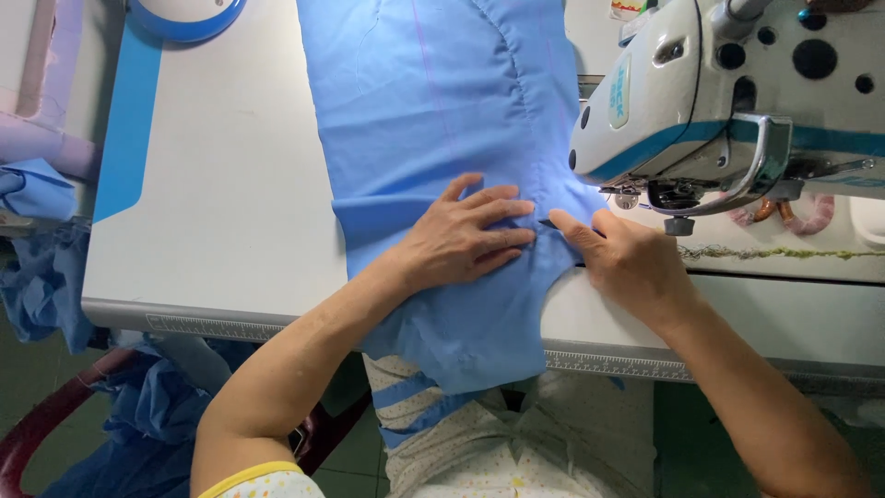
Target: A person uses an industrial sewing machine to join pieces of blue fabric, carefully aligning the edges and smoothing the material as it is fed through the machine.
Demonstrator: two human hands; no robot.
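Left hand (466,238) lies flat, fingers (502,210) spread wide and pressed palm-down on the blue fabric (433,101), holding nothing, just pinning the cloth to the table. Right hand (627,258) sits just beside it, fingers drawn together with the fingertips pinching or pushing a fold of the fabric edge; cannot tell whether the cloth is truly gripped between them. The two hands nearly touch at the fingertips. The fabric is plain light blue woven cloth, smooth over most of its spread, with a gathered seam line running down its right part toward the hands and faint straight marks along its length. It runs from the far edge of the view down the middle of the white sewing table (221,184), bunches into creases under the hands, and drapes over the near table edge onto the person's lap. A folded flap shows left of the left hand. Right of the hands stands the white sewing machine (728,83) with blue trim, its presser foot area (678,198) near the right fingertips. More blue cloth (46,267) hangs at the left, beside the table. A blue-rimmed round object (184,14) sits at the table's far left corner.
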